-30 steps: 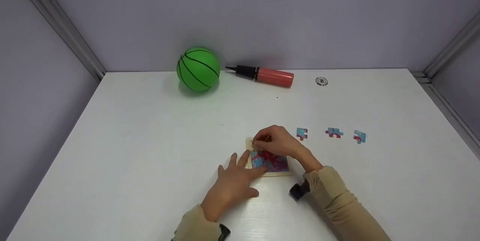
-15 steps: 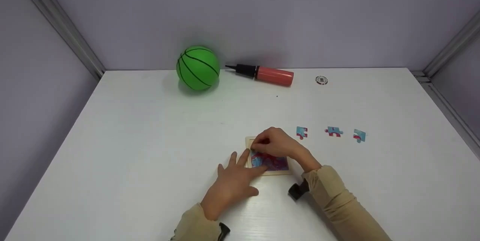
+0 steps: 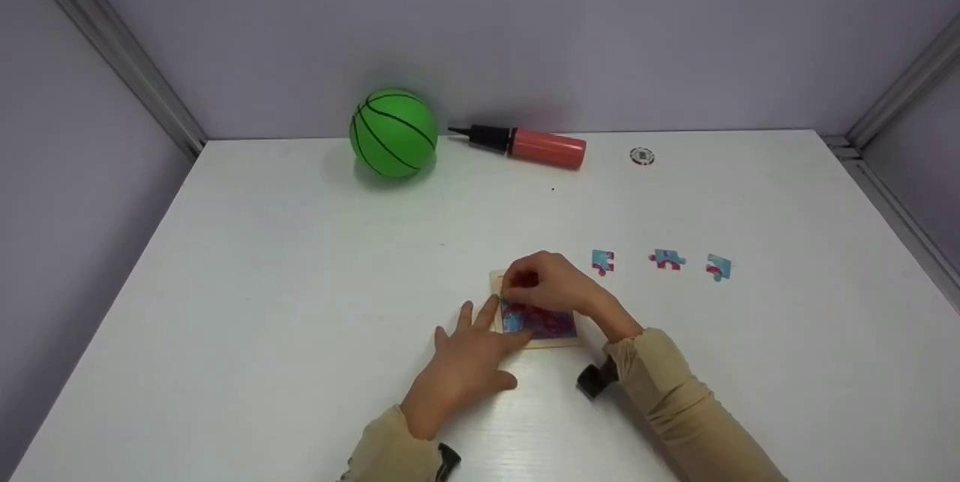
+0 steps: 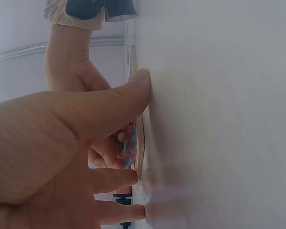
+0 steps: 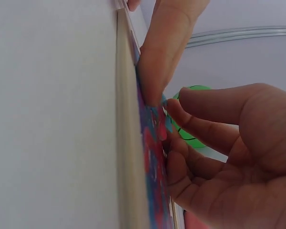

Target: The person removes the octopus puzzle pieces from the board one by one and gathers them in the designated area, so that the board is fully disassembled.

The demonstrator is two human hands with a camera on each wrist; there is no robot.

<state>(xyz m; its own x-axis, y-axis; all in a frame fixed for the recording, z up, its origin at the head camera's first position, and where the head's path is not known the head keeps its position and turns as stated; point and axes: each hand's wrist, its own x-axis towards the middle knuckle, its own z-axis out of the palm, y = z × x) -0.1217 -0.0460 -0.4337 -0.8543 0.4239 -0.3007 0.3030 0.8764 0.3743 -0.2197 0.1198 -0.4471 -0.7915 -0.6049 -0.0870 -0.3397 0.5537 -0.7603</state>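
A small square jigsaw puzzle in a pale wooden frame (image 3: 551, 345) lies on the table, its picture blue, purple and red. My left hand (image 3: 463, 363) is spread beside it, one finger at the frame's left edge and the index finger reaching over the lower picture. Above the puzzle's upper left part, my right hand (image 3: 553, 285) bends over with thumb and fingertips together. It pinches a blue and red puzzle piece (image 4: 130, 145), which stands tilted at the board in the left wrist view. From the head, the fingers hide most of this piece.
Three loose blue and red puzzle pieces lie right of the frame: a near one (image 3: 602, 261), a middle one (image 3: 667, 259) and a far one (image 3: 718, 267). Along the back wall are a green ball (image 3: 394, 134), a red and black hand pump (image 3: 547, 148) and a poker chip (image 3: 642, 157).
My right fingertips have shifted slightly toward me and left, down over the puzzle's upper left part. My left hand stays in place.
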